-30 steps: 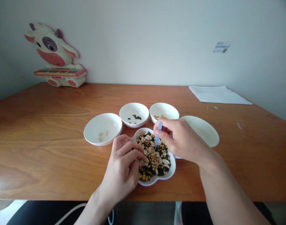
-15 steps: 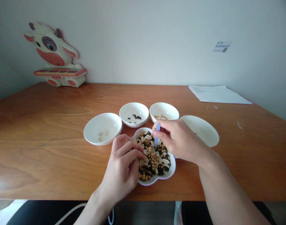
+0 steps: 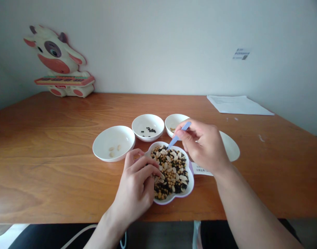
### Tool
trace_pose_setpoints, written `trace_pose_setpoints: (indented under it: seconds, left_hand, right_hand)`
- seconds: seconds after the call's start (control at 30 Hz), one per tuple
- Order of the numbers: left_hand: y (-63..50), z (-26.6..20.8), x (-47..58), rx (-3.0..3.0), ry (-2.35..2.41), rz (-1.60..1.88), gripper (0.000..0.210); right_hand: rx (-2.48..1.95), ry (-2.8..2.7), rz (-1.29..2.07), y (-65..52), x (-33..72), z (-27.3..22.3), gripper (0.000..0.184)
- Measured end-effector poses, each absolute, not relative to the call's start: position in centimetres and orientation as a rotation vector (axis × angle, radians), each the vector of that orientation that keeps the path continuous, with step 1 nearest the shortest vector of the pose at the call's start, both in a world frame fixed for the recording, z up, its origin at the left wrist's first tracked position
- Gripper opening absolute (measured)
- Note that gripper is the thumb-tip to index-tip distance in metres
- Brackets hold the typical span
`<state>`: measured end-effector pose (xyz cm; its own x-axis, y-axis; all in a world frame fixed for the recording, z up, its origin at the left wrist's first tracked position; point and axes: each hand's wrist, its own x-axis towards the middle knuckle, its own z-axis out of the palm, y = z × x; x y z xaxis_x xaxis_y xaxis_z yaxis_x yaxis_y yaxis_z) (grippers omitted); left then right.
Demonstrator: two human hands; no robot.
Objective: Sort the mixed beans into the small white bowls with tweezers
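Observation:
My right hand [image 3: 204, 145] pinches slim blue tweezers [image 3: 179, 135], slanting down to the left. Their tip is at the far edge of the mix in a white, lilac-edged flower-shaped dish [image 3: 191, 185]. Peanut halves [image 3: 183, 177], small yellow beans and black beans lie mixed in it. My left hand [image 3: 137, 183] grips the dish's left side, its curled fingers reaching over the rim onto the contents; its thumb's hold is hidden. Beyond stand a white bowl [image 3: 101, 141] with a few peanut halves, a white bowl [image 3: 148, 119] with black beans, and a partly covered white bowl [image 3: 174, 120] with yellow pieces.
Behind my right hand a fourth white bowl [image 3: 231, 147] is partly hidden. A printed white label [image 3: 202, 169] shows right of the dish. Papers [image 3: 238, 104] lie at the back right of the wooden table [image 3: 49, 166]. A cow-shaped toy keyboard [image 3: 63, 81] stands back left.
My right hand has lifted and shifted slightly right, and the tweezers have tilted, their tip moving from mid-dish to its far edge. The label has come into view. My left hand stays put.

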<state>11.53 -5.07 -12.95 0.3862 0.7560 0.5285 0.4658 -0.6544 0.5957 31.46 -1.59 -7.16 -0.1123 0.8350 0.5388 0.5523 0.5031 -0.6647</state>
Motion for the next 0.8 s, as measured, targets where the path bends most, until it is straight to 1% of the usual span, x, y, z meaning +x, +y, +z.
trace_pose_setpoints:
  seconds: [0.13, 0.27, 0.47, 0.67, 0.8]
  left_hand:
    - [-5.1, -13.0, 11.4, 2.300, 1.054, 1.162, 0.035]
    - [-5.0, -13.1, 11.4, 2.292, 1.044, 1.171, 0.034]
    - [-5.1, -13.2, 11.3, 2.271, 1.033, 1.202, 0.033]
    - [-5.2, -13.2, 11.3, 2.266, 1.043, 1.190, 0.034]
    - [-5.1, -13.1, 11.5, 2.285, 1.056, 1.172, 0.035]
  right_hand:
    - [-1.100, -1.560, 0.211, 0.1, 29.9, -6.5, 0.017]
    - [-1.166, -1.686, 0.139, 2.2, 28.3, -6.6, 0.018]
    - [-1.297, -1.792, 0.227, 2.4, 28.1, -7.3, 0.018]
    - [-1.249, -1.740, 0.255, -0.4, 30.3, -6.7, 0.022]
    - [-1.203, -1.615, 0.299, 0.1, 30.1, -7.5, 0.025]
